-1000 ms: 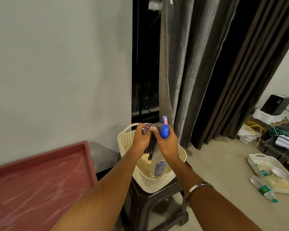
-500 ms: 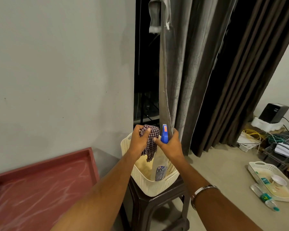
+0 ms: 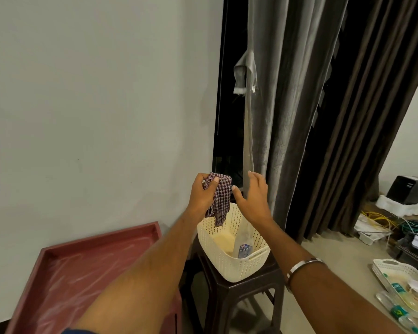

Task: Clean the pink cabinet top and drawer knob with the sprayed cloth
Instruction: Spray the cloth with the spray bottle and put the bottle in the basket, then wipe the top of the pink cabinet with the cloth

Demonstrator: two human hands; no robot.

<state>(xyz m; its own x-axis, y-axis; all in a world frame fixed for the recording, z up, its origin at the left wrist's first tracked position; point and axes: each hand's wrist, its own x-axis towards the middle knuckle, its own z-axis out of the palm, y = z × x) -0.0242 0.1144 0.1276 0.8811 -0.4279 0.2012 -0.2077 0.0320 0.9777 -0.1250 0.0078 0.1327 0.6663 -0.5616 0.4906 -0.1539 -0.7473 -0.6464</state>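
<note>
While the left hand [image 3: 204, 194] pinches the checked cloth [image 3: 219, 198] between thumb and curled fingers, letting it hang above the cream basket [image 3: 229, 266], the right hand [image 3: 253, 198] hovers just beside it with fingers spread and holding nothing. A spray bottle [image 3: 243, 244] lies inside the basket, which sits on a dark stool [image 3: 263, 283]. Well below and left of both hands lies the pink cabinet top [image 3: 82, 280]
</note>
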